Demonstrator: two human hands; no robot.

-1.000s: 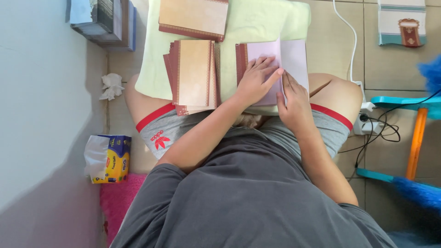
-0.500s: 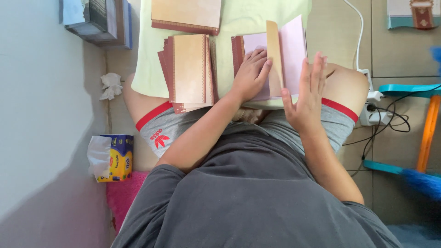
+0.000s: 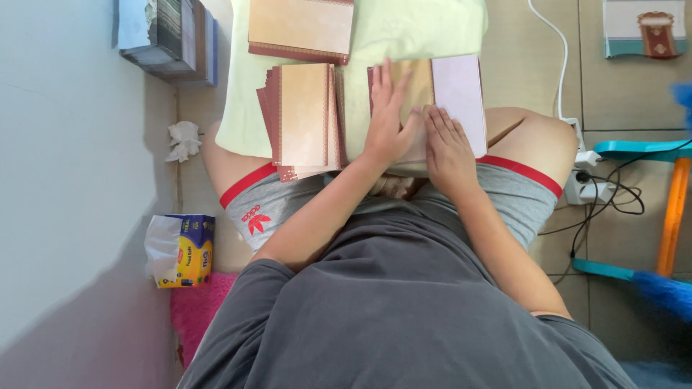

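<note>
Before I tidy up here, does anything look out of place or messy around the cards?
A crumpled tissue lies loose on the floor by the wall, away from the tissue box. The middle card stack is fanned unevenly. Both hands, left hand and right hand, press flat on the folded card; nothing looks damaged.

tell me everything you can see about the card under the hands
The card is a folded paper piece, tan on its left panel and pale pink on the right, with a dark red edge. It lies flat on the pale green pillow across the person's lap. The left hand presses flat on the tan panel; the right hand rests on its lower edge.
</note>
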